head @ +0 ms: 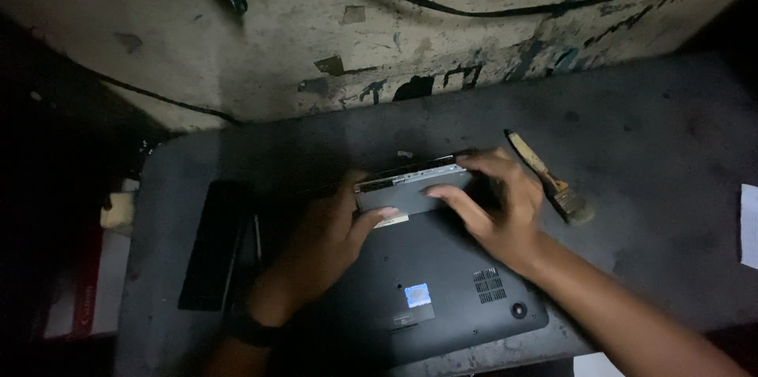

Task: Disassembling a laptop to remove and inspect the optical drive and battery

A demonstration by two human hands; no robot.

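Together both hands (410, 215) grip the laptop's drive tray (414, 185).

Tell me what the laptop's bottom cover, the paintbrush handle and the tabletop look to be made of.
Laptop bottom cover: probably matte dark plastic, with moulded vent slots and no glare. Paintbrush: handle looks like pale bare wood, with a duller band, maybe metal, before the bristles. Tabletop: a dull grey surface, scuffed; the dim light leaves its material open.

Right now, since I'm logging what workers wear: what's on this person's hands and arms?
Both hands are bare, no gloves. The left hand has a dark band at its wrist. The right hand and forearm show no sleeve, ring or watch.
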